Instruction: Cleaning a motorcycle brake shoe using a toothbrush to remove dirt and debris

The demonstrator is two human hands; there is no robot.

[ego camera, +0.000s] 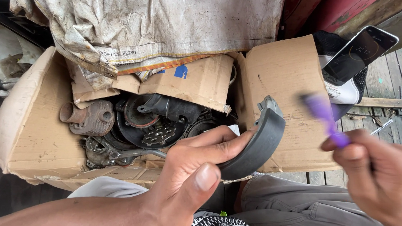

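Observation:
My left hand point(194, 171) grips a curved grey brake shoe point(259, 142), thumb on its near side and fingers wrapped behind it, held above my lap in front of an open cardboard box point(33, 133). To the right, my right hand point(379, 179) is closed on a thin purple tool point(323, 116), probably a brush handle. The tool is blurred and points up and left toward the brake shoe without touching it.
The box holds greasy engine parts point(141, 124): a finned cylinder, round plates, a wrench. Dirty sacking point(160, 21) drapes over the box's back. A phone point(359, 50) leans on a black-and-white shoe point(342, 87) on wooden planks at right. My grey trousers point(296, 207) fill the bottom.

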